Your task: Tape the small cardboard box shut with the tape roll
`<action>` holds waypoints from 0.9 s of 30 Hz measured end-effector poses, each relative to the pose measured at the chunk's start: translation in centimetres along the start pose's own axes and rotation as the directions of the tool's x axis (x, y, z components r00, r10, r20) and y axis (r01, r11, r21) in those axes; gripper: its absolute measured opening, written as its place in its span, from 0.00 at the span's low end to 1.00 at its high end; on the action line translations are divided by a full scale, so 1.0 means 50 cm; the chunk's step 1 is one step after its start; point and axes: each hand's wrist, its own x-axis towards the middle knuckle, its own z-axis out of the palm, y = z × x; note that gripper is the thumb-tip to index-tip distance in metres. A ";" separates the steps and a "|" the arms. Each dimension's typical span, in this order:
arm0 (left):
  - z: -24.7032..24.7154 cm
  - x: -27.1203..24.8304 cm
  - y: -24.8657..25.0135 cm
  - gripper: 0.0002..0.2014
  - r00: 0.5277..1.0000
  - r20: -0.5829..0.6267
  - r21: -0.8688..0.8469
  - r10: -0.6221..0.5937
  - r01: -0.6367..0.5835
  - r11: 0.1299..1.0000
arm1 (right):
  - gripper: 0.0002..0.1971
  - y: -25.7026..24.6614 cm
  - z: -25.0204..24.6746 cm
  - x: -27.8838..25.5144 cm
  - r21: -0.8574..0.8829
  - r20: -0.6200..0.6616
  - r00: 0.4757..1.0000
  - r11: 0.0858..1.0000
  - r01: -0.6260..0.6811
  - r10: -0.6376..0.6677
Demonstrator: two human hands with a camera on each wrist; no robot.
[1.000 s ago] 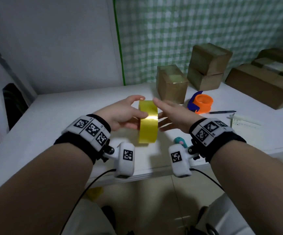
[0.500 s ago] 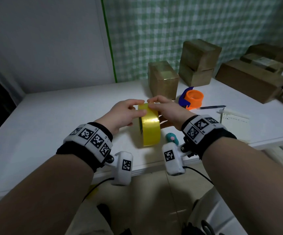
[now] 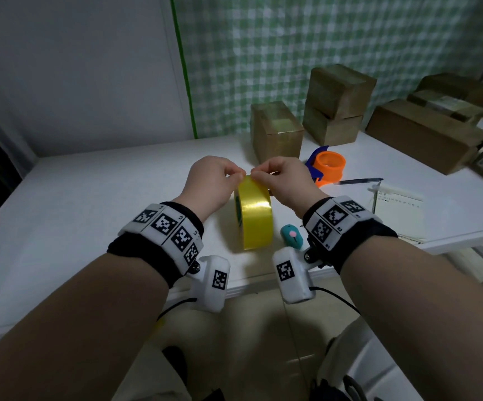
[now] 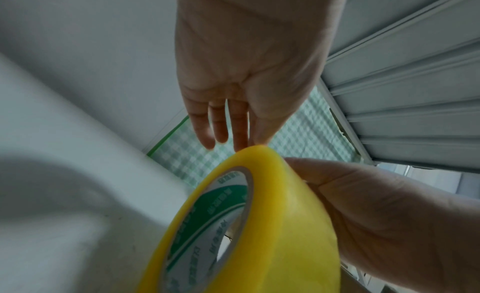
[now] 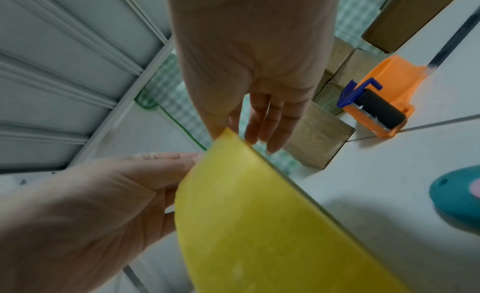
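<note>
A yellow tape roll (image 3: 256,215) stands on its edge on the white table (image 3: 89,212), near the front. My left hand (image 3: 233,175) and right hand (image 3: 260,176) meet at the roll's top, fingertips curled onto its rim from either side. In the left wrist view the left hand (image 4: 249,141) touches the top of the tape roll (image 4: 272,225) with thumb and forefinger. The right wrist view shows the right hand (image 5: 241,131) with its thumb at the edge of the tape roll (image 5: 259,225). The small cardboard box (image 3: 276,131) stands behind the hands, untouched.
An orange tape dispenser (image 3: 327,166) and a pen (image 3: 358,180) lie right of the box. A small teal object (image 3: 291,237) sits beside the roll. Stacked boxes (image 3: 338,102), a long box (image 3: 419,134) and a paper sheet (image 3: 396,209) fill the right side.
The right hand has gone from lying flat beside the roll to pinching its top. The left hand has shifted from the roll's side up to the rim.
</note>
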 end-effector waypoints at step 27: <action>-0.002 0.030 0.077 0.09 0.988 0.126 0.392 0.090 -0.133 0.910 | 0.30 -0.037 -0.057 -0.016 0.021 0.415 0.877 0.961 -0.276 0.243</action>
